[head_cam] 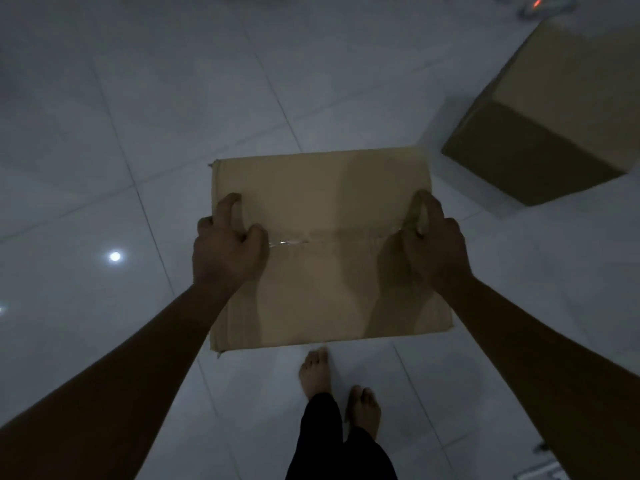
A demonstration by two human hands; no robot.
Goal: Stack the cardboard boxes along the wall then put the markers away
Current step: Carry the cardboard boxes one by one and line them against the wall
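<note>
box in hand: cardboard box [329, 251] was mid-frame, top face up toward cam, clear tape strip [291, 241] along the centre seam. Looked held above the floor; contact w/ floor couldn't be confirmed from this angle.
L hand: left hand [227, 247] was on the box's left edge, thumb on the top face by the tape end, fingers curled over the side, gripping the box.
R hand: right hand [433, 242] was on the right edge, same level as the seam, fingers hooked over the side, gripping the box too.
2nd box: second cardboard box [550, 116] sat on the floor upper right, well apart from the held one, turned at an angle, closed top.
floor: white tiled floor [138, 116], grout lines diagonal; round light reflection [115, 256] at left.
feet: bare feet [317, 374] just below the box's near edge, dark trousers [332, 441] above them.
obstructions: only the 2nd box stood nearby, to the right. Blurry stuff at top right w/ a small red light [536, 2], can't ID. Pale item [540, 471] at bottom right edge, can't ID.
markers: couldn't pick any out.
wall: not in frame.
lighting: dim, detail poor.
</note>
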